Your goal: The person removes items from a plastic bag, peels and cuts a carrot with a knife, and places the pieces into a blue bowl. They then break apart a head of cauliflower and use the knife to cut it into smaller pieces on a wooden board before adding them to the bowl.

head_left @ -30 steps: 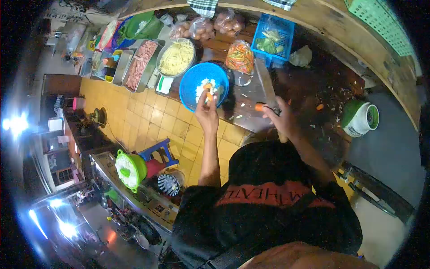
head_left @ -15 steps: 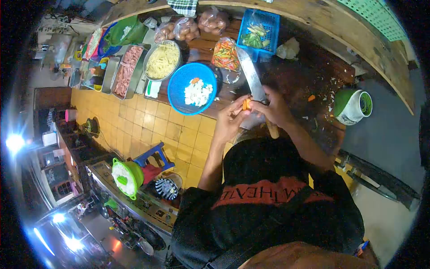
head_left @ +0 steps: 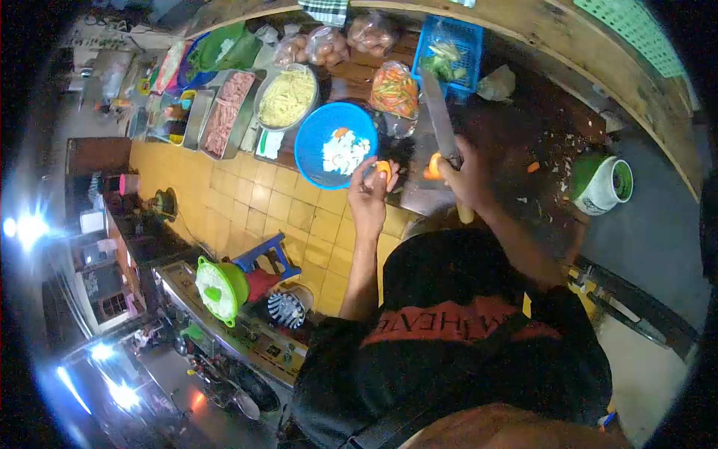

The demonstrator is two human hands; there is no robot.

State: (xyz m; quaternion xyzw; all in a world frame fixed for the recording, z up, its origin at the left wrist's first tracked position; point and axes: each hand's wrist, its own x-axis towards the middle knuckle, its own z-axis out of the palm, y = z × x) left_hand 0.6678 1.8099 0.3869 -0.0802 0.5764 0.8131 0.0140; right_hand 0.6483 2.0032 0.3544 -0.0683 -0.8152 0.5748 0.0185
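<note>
My left hand (head_left: 369, 196) pinches a small orange carrot piece (head_left: 384, 167) beside the rim of the blue colander (head_left: 314, 142), which holds white chopped bits and a little carrot. My right hand (head_left: 470, 179) grips the handle of a large cleaver (head_left: 440, 120), blade pointing away from me, and also pinches another orange carrot piece (head_left: 433, 166) against the blade. Both hands hover over a dark wooden counter (head_left: 523, 127) near its edge.
Behind the colander stand a metal bowl of pale noodles (head_left: 286, 97), a tray of sausages (head_left: 224, 116), a bag of chillies (head_left: 394, 88), bags of eggs (head_left: 329, 45) and a blue basket of greens (head_left: 449, 56). A green-and-white container (head_left: 602, 187) sits right. Yellow tiled floor lies left.
My left hand dropped carrot into the colander, came back to the knife hand, then moved off again toward the colander holding a fresh cut piece. The cleaver stayed in my right hand.
</note>
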